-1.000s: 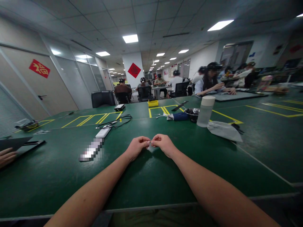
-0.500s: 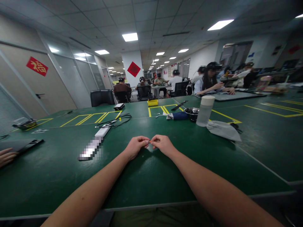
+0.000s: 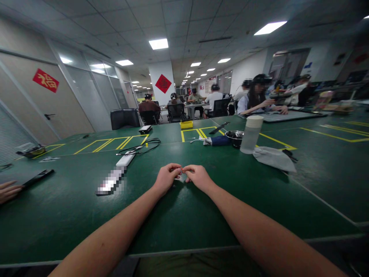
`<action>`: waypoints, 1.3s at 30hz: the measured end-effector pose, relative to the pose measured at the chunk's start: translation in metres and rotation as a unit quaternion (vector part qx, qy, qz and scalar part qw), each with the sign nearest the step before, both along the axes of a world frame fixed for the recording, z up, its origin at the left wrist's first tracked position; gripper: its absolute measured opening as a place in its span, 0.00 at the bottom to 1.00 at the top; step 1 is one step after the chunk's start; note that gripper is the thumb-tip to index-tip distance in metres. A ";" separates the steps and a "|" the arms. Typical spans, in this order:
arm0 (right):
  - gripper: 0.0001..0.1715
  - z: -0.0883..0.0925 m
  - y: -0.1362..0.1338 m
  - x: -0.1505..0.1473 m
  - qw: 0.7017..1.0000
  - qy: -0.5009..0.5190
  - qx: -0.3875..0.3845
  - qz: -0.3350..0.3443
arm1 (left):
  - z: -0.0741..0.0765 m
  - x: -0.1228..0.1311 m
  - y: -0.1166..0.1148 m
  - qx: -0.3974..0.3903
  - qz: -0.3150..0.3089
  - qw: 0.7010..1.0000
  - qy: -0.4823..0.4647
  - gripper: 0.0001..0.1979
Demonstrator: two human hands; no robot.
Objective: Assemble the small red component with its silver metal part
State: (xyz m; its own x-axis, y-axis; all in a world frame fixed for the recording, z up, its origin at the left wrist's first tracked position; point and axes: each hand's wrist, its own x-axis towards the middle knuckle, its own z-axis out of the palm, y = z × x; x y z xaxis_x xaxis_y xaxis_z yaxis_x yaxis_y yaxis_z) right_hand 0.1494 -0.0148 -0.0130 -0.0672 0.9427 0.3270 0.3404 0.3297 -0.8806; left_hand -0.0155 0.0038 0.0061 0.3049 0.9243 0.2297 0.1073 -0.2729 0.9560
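Note:
My left hand (image 3: pixel 166 178) and my right hand (image 3: pixel 198 178) meet just above the green table (image 3: pixel 184 215), fingertips nearly touching. Both are closed in a pinch. Between the fingertips shows a bit of a tiny reddish-orange thing (image 3: pixel 182 169), too small and too covered by fingers to name. A pale patch shows under the fingers, and I cannot tell whether it is an object or a reflection. Left of my left hand lie a white power bank (image 3: pixel 125 159) and a blurred-out, phone-like flat object (image 3: pixel 112 182).
Beyond my hands are a black cable (image 3: pixel 144 147), a dark blue pouch (image 3: pixel 220 141), a metal bowl (image 3: pixel 235 138), a frosted bottle (image 3: pixel 251 135) and a grey cloth bag (image 3: pixel 273 158). A yellow box (image 3: pixel 186 124) stands farther back. Another person's hand (image 3: pixel 10 191) rests at the left edge.
My fingers have shifted slightly about the tiny thing, and less of its orange shows. My hands stay in nearly the same place.

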 end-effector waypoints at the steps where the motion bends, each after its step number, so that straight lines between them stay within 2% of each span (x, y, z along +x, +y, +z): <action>1: 0.13 0.000 0.000 0.000 1.000 0.000 -0.003 0.007 | 0.000 0.000 0.000 0.002 0.009 1.000 -0.002 0.13; 4: 0.16 0.004 -0.002 0.001 1.000 -0.007 -0.009 0.027 | 0.000 0.000 0.002 0.018 0.024 0.999 0.013 0.15; 8: 0.17 0.010 -0.005 0.000 0.998 -0.025 -0.014 0.064 | -0.005 -0.003 0.007 0.074 0.046 0.993 0.081 0.16; 11: 0.17 0.012 -0.005 0.002 0.996 -0.025 -0.030 0.082 | -0.010 -0.005 0.013 0.102 0.041 0.989 0.098 0.18; 17: 0.13 0.010 -0.003 0.006 0.995 0.034 -0.065 0.073 | -0.011 -0.009 0.017 0.063 0.031 0.994 0.084 0.17; 20: 0.12 0.010 -0.002 0.007 0.994 0.071 -0.072 0.050 | -0.008 -0.009 0.016 0.060 0.018 0.990 0.123 0.12; 23: 0.10 0.011 -0.001 0.008 0.988 0.121 -0.086 0.034 | -0.004 -0.009 0.013 0.059 -0.022 0.985 0.163 0.09; 26: 0.09 0.012 -0.001 0.010 0.984 0.147 -0.096 0.028 | -0.001 -0.008 0.009 0.024 -0.053 0.991 0.121 0.14; 29: 0.08 0.012 0.000 0.011 0.980 0.170 -0.103 0.023 | 0.001 -0.008 0.008 -0.055 -0.058 0.996 0.025 0.18; 34: 0.05 0.013 0.003 0.013 0.966 0.228 -0.121 0.005 | 0.000 -0.010 0.011 -0.183 -0.047 0.975 -0.117 0.15; 37: 0.07 0.015 0.004 0.015 0.939 0.302 -0.164 -0.004 | -0.001 -0.008 0.011 -0.176 -0.043 0.975 -0.126 0.13; 39: 0.12 0.016 0.003 0.015 0.904 0.368 -0.216 0.012 | 0.002 -0.004 0.007 -0.102 -0.021 0.990 -0.094 0.13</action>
